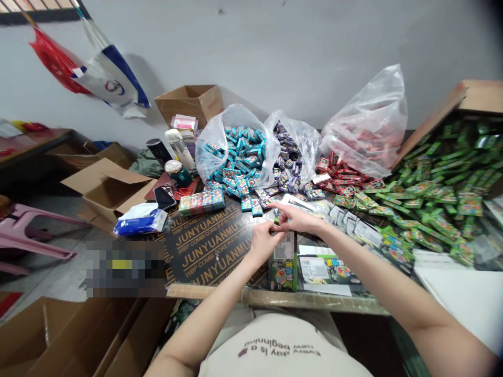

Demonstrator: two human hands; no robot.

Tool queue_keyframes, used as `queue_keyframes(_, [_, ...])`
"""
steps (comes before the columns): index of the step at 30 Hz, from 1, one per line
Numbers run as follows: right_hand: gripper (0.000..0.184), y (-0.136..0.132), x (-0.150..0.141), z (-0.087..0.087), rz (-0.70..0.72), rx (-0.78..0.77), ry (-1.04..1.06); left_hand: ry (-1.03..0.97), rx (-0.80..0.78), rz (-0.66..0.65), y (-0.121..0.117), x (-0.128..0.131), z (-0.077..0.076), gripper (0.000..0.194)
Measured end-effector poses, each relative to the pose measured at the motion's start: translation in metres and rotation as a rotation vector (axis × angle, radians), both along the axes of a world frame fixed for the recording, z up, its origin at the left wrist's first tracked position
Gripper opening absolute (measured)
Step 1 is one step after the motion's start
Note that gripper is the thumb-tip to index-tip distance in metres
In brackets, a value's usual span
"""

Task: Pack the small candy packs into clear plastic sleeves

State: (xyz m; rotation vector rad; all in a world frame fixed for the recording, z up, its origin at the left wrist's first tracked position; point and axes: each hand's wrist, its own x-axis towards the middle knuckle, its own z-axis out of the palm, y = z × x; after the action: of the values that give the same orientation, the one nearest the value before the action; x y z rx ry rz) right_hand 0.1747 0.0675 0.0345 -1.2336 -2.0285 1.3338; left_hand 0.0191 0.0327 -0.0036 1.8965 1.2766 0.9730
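Note:
My left hand [264,243] is at the far end of a green printed box [283,272] near the table's front edge. Its fingers are pressed together; whatever they hold is hidden. Touching or nearly touching it is my right hand [295,218], index finger stretched left toward small dark purple packets [265,199] and its thumb apart from that finger. The other right fingers are partly curled. Just beyond the fingertips are small blue packets [257,207]. Right of the box lies a flat printed carton [328,268].
Plastic bags spill blue packets [241,152], purple packets [288,146] and red packets [346,175] along the wall. Green packets [432,193] pour from a tilted carton [440,112] at right. A row of packets [201,202], a phone [165,196] and tissues [140,219] lie left.

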Motion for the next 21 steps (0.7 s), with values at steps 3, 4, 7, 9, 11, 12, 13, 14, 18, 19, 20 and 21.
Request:
queue_keyframes(3, [0.071, -0.005, 0.000, -0.008, -0.074, 0.005, 0.060, -0.015, -0.002, 0.014, 0.000, 0.001, -0.001, 0.011])
queue_keyframes(4, [0.074, -0.008, -0.001, -0.012, -0.121, 0.003, 0.096, -0.019, -0.003, 0.012, 0.000, 0.001, 0.000, 0.011])
queue_keyframes(7, [0.077, -0.016, -0.003, -0.028, -0.317, -0.022, 0.215, -0.009, -0.045, -0.050, 0.006, 0.000, 0.003, 0.015])
queue_keyframes(9, [0.072, -0.021, -0.002, -0.040, -0.490, -0.070, 0.273, 0.036, -0.110, -0.181, 0.014, -0.003, 0.006, 0.021])
queue_keyframes(11, [0.065, -0.026, 0.003, -0.049, -0.660, -0.111, 0.317, 0.067, -0.198, -0.297, 0.025, -0.012, 0.008, 0.019])
queue_keyframes(12, [0.063, -0.029, 0.006, -0.053, -0.734, -0.104, 0.332, 0.052, -0.241, -0.296, 0.031, -0.018, 0.009, 0.016])
queue_keyframes(13, [0.061, -0.034, 0.010, -0.056, -0.799, -0.076, 0.344, -0.001, -0.285, -0.251, 0.036, -0.026, 0.009, 0.013])
queue_keyframes(14, [0.060, -0.039, 0.014, -0.059, -0.856, -0.039, 0.351, -0.090, -0.329, -0.167, 0.041, -0.035, 0.009, 0.014])
queue_keyframes(18, [0.068, -0.062, 0.020, -0.070, -0.967, -0.077, 0.394, -0.583, -0.529, 0.123, 0.043, -0.062, 0.003, 0.021])
queue_keyframes(19, [0.073, -0.066, 0.019, -0.071, -0.961, -0.116, 0.443, -0.679, -0.574, 0.140, 0.037, -0.064, -0.001, 0.023])
queue_keyframes(20, [0.078, -0.068, 0.018, -0.071, -0.952, -0.140, 0.504, -0.749, -0.611, 0.139, 0.030, -0.064, -0.007, 0.025])
queue_keyframes(21, [0.083, -0.069, 0.017, -0.070, -0.949, -0.141, 0.570, -0.795, -0.643, 0.123, 0.022, -0.062, -0.013, 0.028])
